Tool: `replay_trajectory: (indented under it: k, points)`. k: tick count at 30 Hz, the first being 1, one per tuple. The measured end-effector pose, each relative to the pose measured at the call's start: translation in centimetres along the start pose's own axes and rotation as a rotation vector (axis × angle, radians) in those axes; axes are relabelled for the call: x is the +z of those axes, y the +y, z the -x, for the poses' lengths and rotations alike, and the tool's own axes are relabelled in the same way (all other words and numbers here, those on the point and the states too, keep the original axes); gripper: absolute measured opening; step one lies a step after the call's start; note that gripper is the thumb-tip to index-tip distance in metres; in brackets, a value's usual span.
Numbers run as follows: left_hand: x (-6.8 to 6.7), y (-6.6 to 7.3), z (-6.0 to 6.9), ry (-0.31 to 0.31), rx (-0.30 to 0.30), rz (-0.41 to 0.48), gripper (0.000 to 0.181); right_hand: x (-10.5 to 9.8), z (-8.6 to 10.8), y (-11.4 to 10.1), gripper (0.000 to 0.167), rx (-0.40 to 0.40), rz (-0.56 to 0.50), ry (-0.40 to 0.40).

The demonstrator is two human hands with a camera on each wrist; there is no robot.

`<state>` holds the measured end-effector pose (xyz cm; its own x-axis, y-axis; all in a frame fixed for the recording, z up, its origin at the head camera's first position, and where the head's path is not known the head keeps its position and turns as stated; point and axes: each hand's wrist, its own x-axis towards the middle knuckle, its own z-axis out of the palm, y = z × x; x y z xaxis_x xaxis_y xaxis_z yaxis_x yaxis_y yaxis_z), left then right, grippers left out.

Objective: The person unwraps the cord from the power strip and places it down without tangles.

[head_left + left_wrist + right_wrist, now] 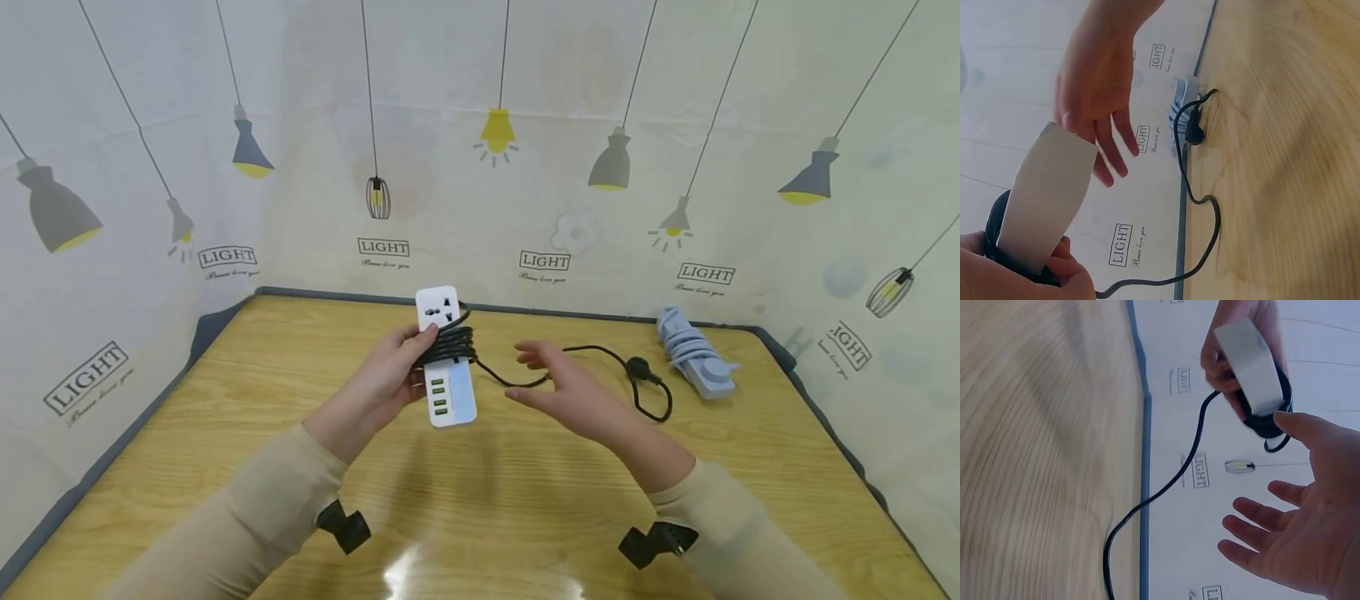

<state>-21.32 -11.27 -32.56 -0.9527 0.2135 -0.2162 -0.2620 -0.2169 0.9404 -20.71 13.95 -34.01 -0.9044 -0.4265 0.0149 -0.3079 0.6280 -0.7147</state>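
Observation:
My left hand (378, 387) grips a white power strip (452, 396) by its middle, thumb over the black cable (453, 343) coiled round it. Two sockets show at the strip's upper end and several green USB ports lower down. From the coil the cable runs right, past my right hand (573, 392), to a black plug (639, 369) on the table. The right hand is held apart from the strip, fingers spread and empty; the right wrist view shows its palm (1329, 531). In the left wrist view the strip's plain side (1047, 197) faces the camera.
A pale blue power strip (708, 375) wrapped in its own cable lies at the back right of the wooden table (525, 500). A fabric backdrop (450, 67) printed with lamps stands behind and along both sides.

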Motion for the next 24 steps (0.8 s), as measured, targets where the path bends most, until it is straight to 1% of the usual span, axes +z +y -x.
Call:
replay_trajectory:
  k: [6,10,14,21,24]
  points:
    - [0.6,-0.6,0.1,0.022,0.031,-0.027,0.054,1.2,-0.5,-2.0,0.065,-0.001,-0.116,0.007]
    - [1.1,-0.8,0.2,0.029,0.044,-0.035,0.052,2.0,-0.8,-3.3,0.063,0.049,-0.193,0.02]
    - [1.6,-1.0,0.3,0.043,0.052,-0.026,0.051,2.9,-1.3,-4.0,0.061,0.082,-0.267,0.021]
    - [2.4,-1.1,0.3,0.062,0.083,-0.01,0.049,3.9,-2.2,-4.7,0.053,0.088,-0.428,0.092]
    - [2.8,-1.1,0.5,0.078,0.098,0.013,0.047,4.2,-2.3,-4.8,0.052,0.08,-0.459,0.118]
